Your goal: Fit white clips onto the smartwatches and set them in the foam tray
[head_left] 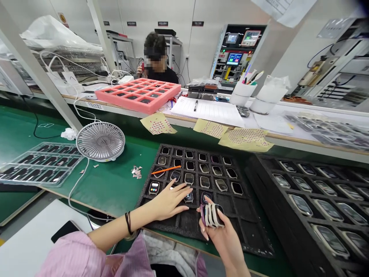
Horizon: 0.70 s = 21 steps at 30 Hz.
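A black foam tray (pixel 250 234) with square pockets lies in front of me, several smartwatch cases seated in its far rows. My right hand (pixel 221 234) grips a stack of smartwatch cases (pixel 212 215) on edge, one of them purple, above the near pockets. Stretched over the tray, my left hand (pixel 173 198) has its fingers spread above a smartwatch (pixel 188 197) in its pocket; whether the fingertips touch it I cannot tell. Left of that hand, a smartwatch with a lit screen (pixel 154 187) sits in the tray. An orange stick (pixel 166 169) lies across the pockets.
A second black tray of watches (pixel 325 207) stands at right. On the left are a round white fan (pixel 100 140) with its cable and a clear plastic tray (pixel 40 161). A shelf ahead carries a pink foam tray (pixel 138 95); a person (pixel 157 57) sits behind it.
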Motion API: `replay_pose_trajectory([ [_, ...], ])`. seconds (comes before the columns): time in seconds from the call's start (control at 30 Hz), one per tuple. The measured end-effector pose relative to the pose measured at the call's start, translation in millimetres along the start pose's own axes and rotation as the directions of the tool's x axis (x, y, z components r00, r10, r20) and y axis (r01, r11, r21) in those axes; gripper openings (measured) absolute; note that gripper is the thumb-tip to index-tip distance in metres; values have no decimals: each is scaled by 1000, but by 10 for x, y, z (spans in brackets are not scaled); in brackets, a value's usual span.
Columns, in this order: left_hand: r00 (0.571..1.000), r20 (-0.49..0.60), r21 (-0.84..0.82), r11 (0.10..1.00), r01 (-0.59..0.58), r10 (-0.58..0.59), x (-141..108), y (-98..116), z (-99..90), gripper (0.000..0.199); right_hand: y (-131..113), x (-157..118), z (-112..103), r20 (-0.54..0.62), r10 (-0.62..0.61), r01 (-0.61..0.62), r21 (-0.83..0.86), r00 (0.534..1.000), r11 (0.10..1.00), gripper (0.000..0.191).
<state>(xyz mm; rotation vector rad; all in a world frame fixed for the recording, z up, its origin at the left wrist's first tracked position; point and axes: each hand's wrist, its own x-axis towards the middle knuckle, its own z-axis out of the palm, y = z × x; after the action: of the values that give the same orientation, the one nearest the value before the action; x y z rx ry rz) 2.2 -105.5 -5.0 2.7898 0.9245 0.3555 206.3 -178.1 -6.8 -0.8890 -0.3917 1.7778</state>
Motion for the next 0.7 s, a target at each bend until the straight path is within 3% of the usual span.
replay_pose_trajectory([
  [0.1,999,43,-25,1000,-4,5,-39,39,-7,56,-32,-13,-42,-3,-15,15,12,1000,1000,63],
  [0.23,994,106,-108,994,-3,15,-152,105,-170,57,-55,-9,-60,19,-28,27,41,999,999,59],
  [0.4,998,60,-113,993,38,-31,-77,119,-289,53,-59,1,-74,3,-50,50,59,999,997,57],
  [0.5,998,66,-105,994,21,-14,131,135,-197,54,-75,-27,-80,-18,-84,85,81,996,993,55],
  [0.7,984,81,-99,984,-149,157,561,237,96,57,-134,-124,-135,-88,-151,157,61,985,986,57],
])
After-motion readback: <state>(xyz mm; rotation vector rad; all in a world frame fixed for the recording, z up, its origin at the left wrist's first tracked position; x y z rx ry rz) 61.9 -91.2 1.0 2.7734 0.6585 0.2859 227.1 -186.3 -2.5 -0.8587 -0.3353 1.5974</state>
